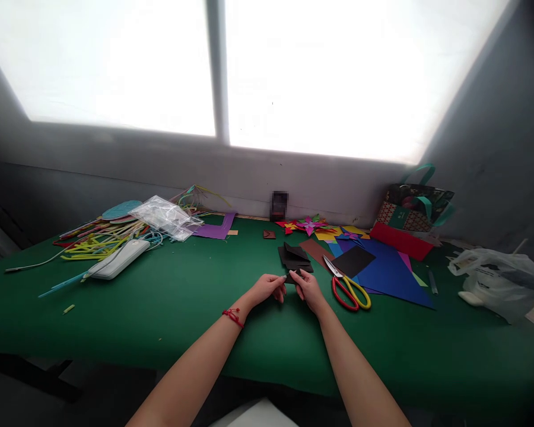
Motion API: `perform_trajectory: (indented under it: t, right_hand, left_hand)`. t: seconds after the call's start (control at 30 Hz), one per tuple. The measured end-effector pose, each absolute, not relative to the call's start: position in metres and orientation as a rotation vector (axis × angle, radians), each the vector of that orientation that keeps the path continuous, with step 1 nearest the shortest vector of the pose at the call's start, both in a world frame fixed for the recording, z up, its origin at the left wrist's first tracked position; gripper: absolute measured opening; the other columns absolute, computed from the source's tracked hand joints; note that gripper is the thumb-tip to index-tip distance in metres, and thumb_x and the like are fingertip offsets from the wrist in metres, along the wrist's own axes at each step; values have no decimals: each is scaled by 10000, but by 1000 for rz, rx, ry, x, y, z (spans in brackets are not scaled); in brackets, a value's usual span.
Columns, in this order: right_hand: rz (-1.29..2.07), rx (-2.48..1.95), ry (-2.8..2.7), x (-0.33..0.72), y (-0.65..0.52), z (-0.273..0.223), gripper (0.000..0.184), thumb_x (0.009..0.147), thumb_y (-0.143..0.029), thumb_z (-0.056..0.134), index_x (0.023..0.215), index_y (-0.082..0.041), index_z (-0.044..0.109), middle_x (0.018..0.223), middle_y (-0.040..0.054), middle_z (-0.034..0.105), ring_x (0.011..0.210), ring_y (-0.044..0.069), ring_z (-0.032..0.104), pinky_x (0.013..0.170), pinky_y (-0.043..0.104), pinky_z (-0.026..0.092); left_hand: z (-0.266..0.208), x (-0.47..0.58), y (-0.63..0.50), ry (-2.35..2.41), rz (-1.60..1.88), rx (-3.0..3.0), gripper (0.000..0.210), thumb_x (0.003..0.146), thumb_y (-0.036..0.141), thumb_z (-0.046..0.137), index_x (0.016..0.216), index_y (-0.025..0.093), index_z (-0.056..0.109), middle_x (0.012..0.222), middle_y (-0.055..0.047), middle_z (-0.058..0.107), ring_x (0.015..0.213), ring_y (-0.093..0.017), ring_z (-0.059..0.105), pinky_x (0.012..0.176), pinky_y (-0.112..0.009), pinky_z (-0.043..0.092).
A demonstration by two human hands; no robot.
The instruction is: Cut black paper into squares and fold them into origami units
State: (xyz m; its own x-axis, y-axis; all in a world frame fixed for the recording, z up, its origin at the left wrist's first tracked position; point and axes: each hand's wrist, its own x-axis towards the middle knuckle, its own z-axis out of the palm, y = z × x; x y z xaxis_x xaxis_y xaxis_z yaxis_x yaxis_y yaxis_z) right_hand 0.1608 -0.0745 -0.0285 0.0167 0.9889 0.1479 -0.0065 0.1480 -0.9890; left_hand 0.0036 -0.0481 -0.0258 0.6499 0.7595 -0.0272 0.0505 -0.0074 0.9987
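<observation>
A small black piece (293,278) is held in the grip of the left hand (268,289) and the right hand (308,289) over the bench (196,296), with black folded paper (293,256) laid just beyond, scissors (340,276) laid to the right and a clear bag (164,216) placed at the left.

Green table (182,308); on it, folded black paper (292,258); a brown piece (269,235); a white bag (498,279).

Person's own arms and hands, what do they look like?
Both forearms are bare, with no sleeves in view. The left hand and right hand wear no gloves. A thin red cord bracelet with a small dangling end circles the left wrist; the right wrist shows none.
</observation>
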Motion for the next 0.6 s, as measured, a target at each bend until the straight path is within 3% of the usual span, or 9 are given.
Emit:
perform_trajectory:
  t: [0.2,0.43,0.6]
  right_hand:
    - [1112,-1126,-1271,160,-76,-26,316,711,-478,551,607,-203,436,302,-103,298,225,60,233,291,229,106]
    - [1213,-1075,-1330,160,-76,-24,293,708,-455,546,628,-193,443,444,-60,494,272,71,394,280,195,219]
    - [1213,-1073,-1365,159,-76,-25,315,723,-466,525,599,-195,423,416,-66,490,254,71,389,274,192,226]
  left_hand:
    - [-23,4,-51,723,649,1532,449,741,541,441,693,113,570,485,-21,577,481,-125,567,493,-208,363]
    - [-25,2,-51,708,625,1553,352,740,458,488,734,115,564,535,-27,602,530,-133,578,531,-225,388]
    - [-22,-1,-51,713,638,1524,351,737,464,494,722,120,562,546,-27,603,526,-128,571,545,-231,398]
